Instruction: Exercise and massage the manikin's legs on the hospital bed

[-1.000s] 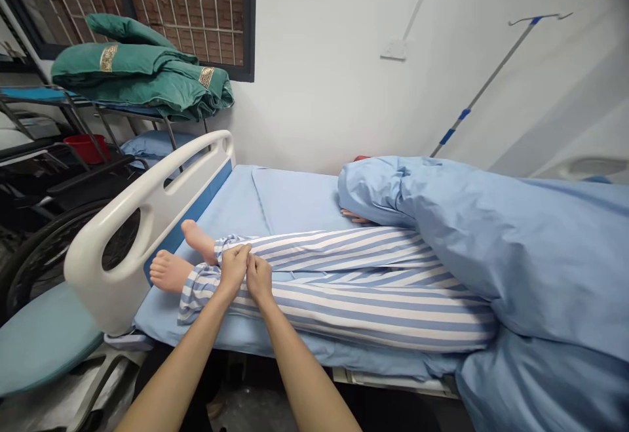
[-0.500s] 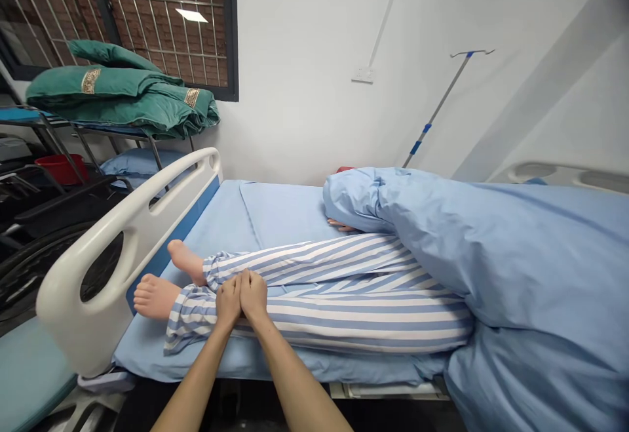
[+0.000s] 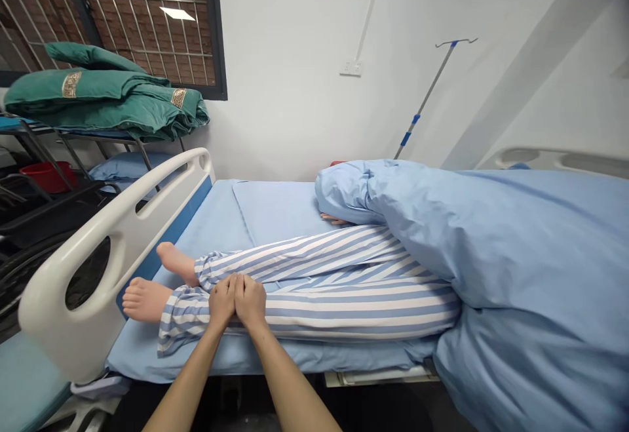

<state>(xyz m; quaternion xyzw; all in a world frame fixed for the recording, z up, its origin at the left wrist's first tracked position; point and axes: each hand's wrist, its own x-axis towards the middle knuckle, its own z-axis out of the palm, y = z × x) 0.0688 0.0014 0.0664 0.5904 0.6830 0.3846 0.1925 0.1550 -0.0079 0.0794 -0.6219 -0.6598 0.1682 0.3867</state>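
Note:
A figure lies on the bed, dressed in blue-and-white striped trousers, with bare feet pointing to the left. Whether it is a person or a manikin I cannot tell. Side by side and touching, my left hand and my right hand rest over the near lower leg, just above the trouser cuff. Their fingers curl over the far side of that leg, and the fingertips are hidden. A light-blue quilt is folded back over the upper body; part of a hand peeks out from under its edge.
The white footboard stands at the left end of the light-blue mattress. Behind it are green folded bedding, a red bucket and a wheelchair. An IV pole rises beyond the bed by the wall.
The view has shifted slightly, so the scene sits a little further left. Both hands stay on the same lower leg, with little visible movement.

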